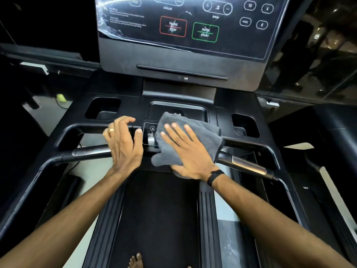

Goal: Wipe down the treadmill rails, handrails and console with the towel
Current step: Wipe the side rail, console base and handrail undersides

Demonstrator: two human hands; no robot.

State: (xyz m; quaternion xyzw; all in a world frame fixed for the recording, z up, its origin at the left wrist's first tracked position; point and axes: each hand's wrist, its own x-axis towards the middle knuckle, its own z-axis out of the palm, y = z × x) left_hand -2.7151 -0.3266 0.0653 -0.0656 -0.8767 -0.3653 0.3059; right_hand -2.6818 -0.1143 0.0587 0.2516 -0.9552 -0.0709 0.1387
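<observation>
The grey, soft-piled towel [190, 136] is pressed flat under the right hand [190, 151], fingers [173, 130] spread and not curled round it, over the middle of the front handrail [249, 145] and the edge of the glossy control pad [149, 135]. The left hand [123, 142] is laid open and empty on the bar just beside it, fingers loosely bent. The matte black bar's long axis is seen running left to right, so a sideways stroke is judged next; the console [173, 59] lies ahead, above.
</observation>
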